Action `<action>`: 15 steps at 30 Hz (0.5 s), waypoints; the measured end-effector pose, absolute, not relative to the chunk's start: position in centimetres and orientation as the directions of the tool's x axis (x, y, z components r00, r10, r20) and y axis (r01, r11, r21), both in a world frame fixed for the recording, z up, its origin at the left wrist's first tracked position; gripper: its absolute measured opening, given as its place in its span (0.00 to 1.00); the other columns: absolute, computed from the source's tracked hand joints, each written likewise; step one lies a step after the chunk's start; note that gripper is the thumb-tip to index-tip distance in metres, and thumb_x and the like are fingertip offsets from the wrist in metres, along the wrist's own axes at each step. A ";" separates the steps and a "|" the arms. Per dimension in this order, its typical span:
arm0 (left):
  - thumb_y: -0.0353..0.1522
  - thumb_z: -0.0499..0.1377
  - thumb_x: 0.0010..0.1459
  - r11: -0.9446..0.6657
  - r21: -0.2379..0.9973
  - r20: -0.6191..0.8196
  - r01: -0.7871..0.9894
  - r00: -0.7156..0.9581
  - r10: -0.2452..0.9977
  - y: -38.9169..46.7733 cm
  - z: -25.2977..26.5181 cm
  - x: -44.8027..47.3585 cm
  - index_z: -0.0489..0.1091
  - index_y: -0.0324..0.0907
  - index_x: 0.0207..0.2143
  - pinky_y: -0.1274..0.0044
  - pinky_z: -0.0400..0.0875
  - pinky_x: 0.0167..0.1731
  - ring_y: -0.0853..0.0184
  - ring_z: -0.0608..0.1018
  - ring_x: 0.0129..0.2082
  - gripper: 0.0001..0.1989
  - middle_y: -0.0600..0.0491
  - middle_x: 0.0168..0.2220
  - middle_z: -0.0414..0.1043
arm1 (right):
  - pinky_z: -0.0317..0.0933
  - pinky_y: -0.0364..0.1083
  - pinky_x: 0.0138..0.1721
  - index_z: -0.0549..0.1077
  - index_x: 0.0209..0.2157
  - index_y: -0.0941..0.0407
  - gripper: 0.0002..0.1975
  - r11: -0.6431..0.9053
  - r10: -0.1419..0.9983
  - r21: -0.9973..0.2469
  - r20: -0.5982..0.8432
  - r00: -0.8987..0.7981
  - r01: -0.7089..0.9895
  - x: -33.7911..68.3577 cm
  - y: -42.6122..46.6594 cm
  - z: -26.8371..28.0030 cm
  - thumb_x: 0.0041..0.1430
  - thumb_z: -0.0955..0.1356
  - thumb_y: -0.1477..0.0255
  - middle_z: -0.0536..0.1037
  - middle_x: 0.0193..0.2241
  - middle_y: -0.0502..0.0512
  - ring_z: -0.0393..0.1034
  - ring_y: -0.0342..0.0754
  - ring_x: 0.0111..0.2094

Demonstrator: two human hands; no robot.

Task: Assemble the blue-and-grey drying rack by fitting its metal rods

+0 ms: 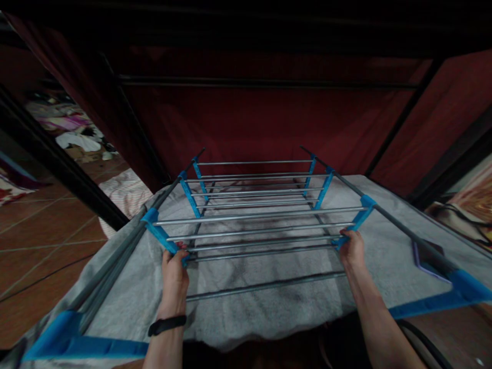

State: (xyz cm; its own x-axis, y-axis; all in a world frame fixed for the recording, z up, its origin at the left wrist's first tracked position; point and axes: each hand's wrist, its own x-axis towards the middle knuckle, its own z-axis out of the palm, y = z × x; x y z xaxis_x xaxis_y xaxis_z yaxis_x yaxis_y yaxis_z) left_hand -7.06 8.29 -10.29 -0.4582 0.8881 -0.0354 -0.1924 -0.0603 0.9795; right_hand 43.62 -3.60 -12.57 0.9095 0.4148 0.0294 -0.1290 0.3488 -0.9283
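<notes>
A rack of grey metal tubes (265, 214) joined by blue plastic brackets lies on a grey blanket (261, 320). My left hand (175, 269), with a black wristband (167, 325), is closed on the lower end of the near left blue bracket (160, 236). On the opposite side, my right hand (352, 248) grips the lower end of the near right blue bracket (363, 212). Several thin crossbars run between these two brackets. Larger blue corner pieces, the left one (65, 338) and the right one (467, 287), sit at the rack's near end.
A phone-like flat dark object (432, 261) with a purple edge lies partly under the right tube. Dark red cloth (249, 123) hangs behind the rack within a dark frame. To the left are tiled floor (49, 230), a striped cloth (126, 195) and a pile of clothes (77, 133).
</notes>
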 end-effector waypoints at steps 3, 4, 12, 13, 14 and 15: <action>0.34 0.66 0.39 -0.122 0.916 -0.068 -0.382 -0.448 0.891 8.3 -9.7 -6.7 0.67 0.42 0.33 0.80 0.63 0.29 0.72 0.72 0.30 0.17 0.60 0.29 0.68 | 0.58 0.42 0.31 0.66 0.25 0.54 0.06 0.420 0.394 -0.898 0.054 0.918 -0.128 43.7 -3.3 -12.0 0.41 0.68 0.73 0.65 0.25 0.44 0.60 0.41 0.28; 0.34 0.67 0.39 -0.144 0.906 -0.062 -0.397 -0.463 0.884 8.2 -9.6 -6.5 0.67 0.42 0.33 0.80 0.63 0.29 0.73 0.72 0.30 0.17 0.60 0.29 0.68 | 0.59 0.42 0.33 0.66 0.25 0.54 0.06 0.437 0.388 -0.891 0.060 0.920 -0.126 43.7 -3.2 -11.8 0.41 0.67 0.74 0.65 0.25 0.44 0.60 0.41 0.29; 0.32 0.68 0.38 -0.260 0.900 0.040 -0.350 -0.528 0.848 9.2 -9.1 -4.6 0.66 0.41 0.30 0.80 0.63 0.32 0.74 0.70 0.31 0.16 0.61 0.30 0.67 | 0.58 0.42 0.31 0.64 0.24 0.54 0.08 0.531 0.371 -0.822 0.007 0.929 -0.205 44.6 -2.7 -11.2 0.37 0.66 0.76 0.65 0.25 0.45 0.60 0.42 0.29; 0.32 0.68 0.38 -0.275 0.894 0.053 -0.353 -0.526 0.849 9.6 -9.1 -4.4 0.66 0.41 0.30 0.79 0.64 0.33 0.74 0.70 0.31 0.16 0.61 0.29 0.67 | 0.58 0.42 0.31 0.64 0.24 0.54 0.08 0.538 0.365 -0.819 0.011 0.931 -0.201 44.8 -2.5 -11.2 0.37 0.66 0.76 0.65 0.25 0.45 0.60 0.42 0.30; 0.32 0.68 0.37 -0.284 0.890 0.061 -0.355 -0.526 0.848 10.0 -9.1 -4.2 0.67 0.41 0.30 0.79 0.64 0.33 0.74 0.70 0.31 0.16 0.60 0.29 0.67 | 0.58 0.42 0.32 0.63 0.23 0.54 0.08 0.542 0.362 -0.817 0.016 0.932 -0.197 45.0 -2.3 -11.1 0.36 0.66 0.76 0.65 0.25 0.45 0.61 0.42 0.30; 0.32 0.67 0.37 -0.288 0.889 0.064 -0.355 -0.526 0.848 10.4 -9.2 -4.0 0.67 0.41 0.30 0.79 0.64 0.33 0.74 0.70 0.31 0.16 0.60 0.30 0.67 | 0.59 0.42 0.33 0.63 0.23 0.54 0.08 0.542 0.363 -0.818 0.021 0.931 -0.192 45.2 -2.1 -11.1 0.36 0.66 0.76 0.65 0.25 0.45 0.61 0.41 0.30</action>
State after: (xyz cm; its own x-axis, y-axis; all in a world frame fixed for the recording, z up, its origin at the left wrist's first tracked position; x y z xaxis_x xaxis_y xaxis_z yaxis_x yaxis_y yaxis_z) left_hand -4.04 10.35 -9.17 -0.5262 0.8479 0.0642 -0.3552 -0.2878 0.8894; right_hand 45.15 -2.10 -11.14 0.9314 0.3634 0.0215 -0.1924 0.5416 -0.8183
